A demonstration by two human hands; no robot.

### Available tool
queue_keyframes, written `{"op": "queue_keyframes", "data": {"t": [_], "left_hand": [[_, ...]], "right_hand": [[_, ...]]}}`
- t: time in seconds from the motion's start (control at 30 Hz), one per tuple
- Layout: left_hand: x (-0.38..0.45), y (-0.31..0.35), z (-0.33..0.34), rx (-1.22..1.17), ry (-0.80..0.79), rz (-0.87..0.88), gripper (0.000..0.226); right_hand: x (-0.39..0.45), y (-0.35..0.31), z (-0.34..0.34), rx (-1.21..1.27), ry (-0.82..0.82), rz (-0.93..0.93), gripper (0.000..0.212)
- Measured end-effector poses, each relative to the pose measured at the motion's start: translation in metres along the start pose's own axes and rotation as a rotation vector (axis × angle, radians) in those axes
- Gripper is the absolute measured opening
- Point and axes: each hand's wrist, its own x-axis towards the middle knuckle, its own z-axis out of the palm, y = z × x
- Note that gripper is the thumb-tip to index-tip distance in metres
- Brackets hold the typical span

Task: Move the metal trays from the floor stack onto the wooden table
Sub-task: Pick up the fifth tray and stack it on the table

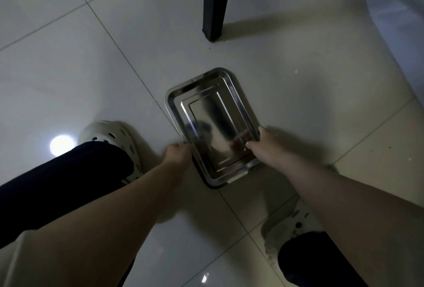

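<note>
Steel tray stack [213, 123] on tiled floor [91, 68], left hand [177, 154], right hand [266, 146] gripping rim

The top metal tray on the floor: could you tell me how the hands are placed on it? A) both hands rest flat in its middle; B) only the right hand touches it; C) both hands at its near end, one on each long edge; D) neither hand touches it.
C: the left hand grips the left edge and the right hand the right edge of the top metal tray, near its close end.
</note>
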Motion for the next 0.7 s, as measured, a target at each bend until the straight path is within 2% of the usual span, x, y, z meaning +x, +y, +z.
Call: {"op": "queue_keyframes", "data": {"t": [0.13,0.27,0.4,0.6,0.7], "left_hand": [[0.003,0.003,0.007,-0.093,-0.015,-0.021,0.016],[0.005,0.004,0.015,-0.138,0.003,-0.009,0.027],[0.005,0.007,0.02,-0.152,-0.012,-0.012,0.028],[0.006,0.008,0.018,-0.156,0.006,-0.031,0.028],[0.005,0.009,0.017,-0.173,0.016,-0.045,0.027]], "right_hand": [[0.009,-0.006,0.004,0.05,-0.021,0.043,0.049],[0.022,-0.001,0.008,0.041,0.031,0.047,0.064],[0.026,0.002,0.009,0.091,-0.006,0.074,0.059],[0.023,-0.002,0.003,0.177,0.022,0.068,0.027],[0.024,0.0,0.002,0.209,0.018,0.068,0.041]]}}
